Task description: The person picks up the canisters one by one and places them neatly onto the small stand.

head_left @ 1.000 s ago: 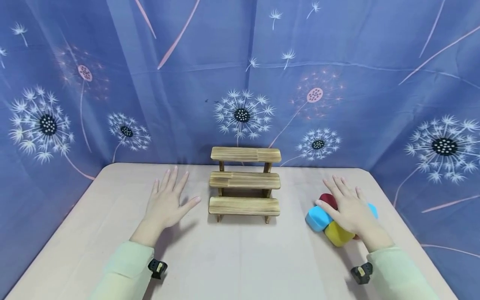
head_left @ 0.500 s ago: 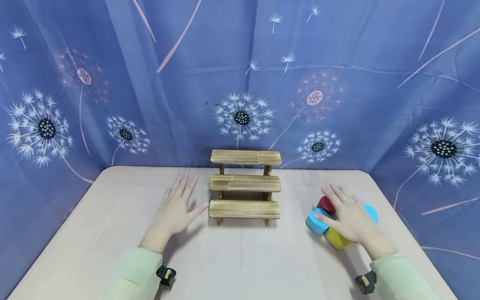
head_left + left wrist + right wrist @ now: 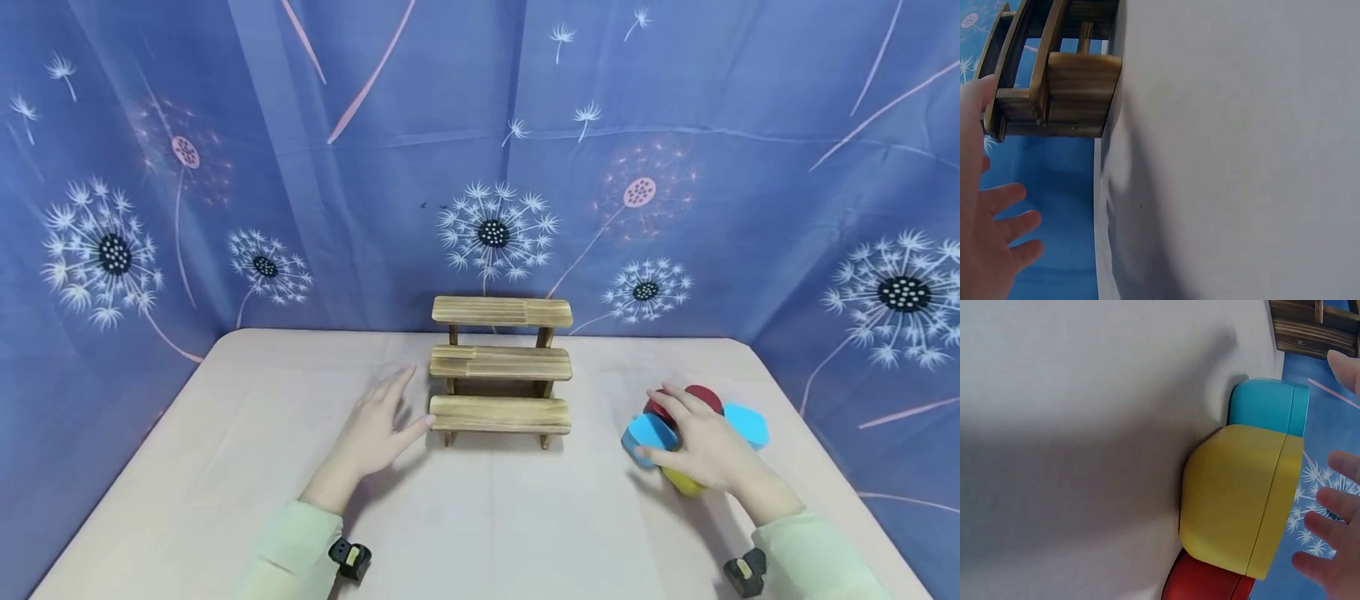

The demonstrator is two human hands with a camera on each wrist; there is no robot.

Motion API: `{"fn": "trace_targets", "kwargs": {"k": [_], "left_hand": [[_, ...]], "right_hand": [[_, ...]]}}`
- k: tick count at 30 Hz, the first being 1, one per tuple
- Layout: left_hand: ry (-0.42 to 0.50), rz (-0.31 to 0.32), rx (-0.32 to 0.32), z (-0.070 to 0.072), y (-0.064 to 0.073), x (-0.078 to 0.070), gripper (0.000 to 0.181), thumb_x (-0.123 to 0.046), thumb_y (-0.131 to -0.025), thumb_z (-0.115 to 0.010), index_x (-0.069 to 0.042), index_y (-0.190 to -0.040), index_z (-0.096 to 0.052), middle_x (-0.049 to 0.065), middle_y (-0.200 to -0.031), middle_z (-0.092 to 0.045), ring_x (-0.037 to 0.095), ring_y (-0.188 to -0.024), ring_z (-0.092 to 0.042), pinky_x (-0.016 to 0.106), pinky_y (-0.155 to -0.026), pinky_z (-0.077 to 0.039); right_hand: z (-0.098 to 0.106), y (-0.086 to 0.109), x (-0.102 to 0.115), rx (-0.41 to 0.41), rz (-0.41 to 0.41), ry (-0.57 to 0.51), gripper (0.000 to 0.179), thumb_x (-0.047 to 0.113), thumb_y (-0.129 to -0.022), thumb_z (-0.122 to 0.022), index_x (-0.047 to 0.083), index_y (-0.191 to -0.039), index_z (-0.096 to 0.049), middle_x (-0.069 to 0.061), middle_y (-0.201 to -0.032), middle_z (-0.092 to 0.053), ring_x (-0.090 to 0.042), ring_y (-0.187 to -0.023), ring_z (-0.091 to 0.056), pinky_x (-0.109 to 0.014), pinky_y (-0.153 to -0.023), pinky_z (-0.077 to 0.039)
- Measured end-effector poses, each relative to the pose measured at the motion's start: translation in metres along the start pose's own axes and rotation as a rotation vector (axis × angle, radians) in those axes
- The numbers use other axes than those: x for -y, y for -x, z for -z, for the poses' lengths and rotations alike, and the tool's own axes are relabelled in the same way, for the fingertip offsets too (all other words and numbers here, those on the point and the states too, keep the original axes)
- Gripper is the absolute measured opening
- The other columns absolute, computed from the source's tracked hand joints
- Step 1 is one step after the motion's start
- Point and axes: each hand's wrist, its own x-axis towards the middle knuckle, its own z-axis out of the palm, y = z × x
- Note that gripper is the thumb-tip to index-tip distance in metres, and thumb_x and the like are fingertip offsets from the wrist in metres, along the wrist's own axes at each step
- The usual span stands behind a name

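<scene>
We see the left hand (image 3: 369, 435), grip wide, beside the left end of the wooden stand (image 3: 500, 414); whether they touch, we cannot tell. The right hand (image 3: 711, 448), grip also wide, hovers over coloured boxes (image 3: 1235, 494) on the worktop (image 3: 495, 517).

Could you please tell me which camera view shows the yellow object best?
The right wrist view: the yellow object appears large and uncovered there, with its seam line visible. In the head view, the right hand hides much of it, leaving only a small part showing. The left wrist view does not show it.
</scene>
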Motion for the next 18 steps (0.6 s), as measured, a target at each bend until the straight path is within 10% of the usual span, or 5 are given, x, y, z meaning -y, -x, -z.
{"fn": "trace_targets", "kwargs": {"k": [18], "left_hand": [[0.342,0.142,0.033,-0.017,0.004,-0.01,0.08,-0.047,-0.079,-0.072,-0.007,-0.14,-0.041,0.016,-0.143,-0.045,0.038,-0.127,-0.046,0.057,-0.106,-0.036]], "right_hand": [[0.003,0.004,-0.003,0.095,-0.026,-0.025,0.092,0.068,-0.067,-0.071,0.009,-0.134,-0.05,-0.022,-0.144,-0.039,-0.047,-0.127,-0.038,-0.067,-0.089,-0.043]]}}
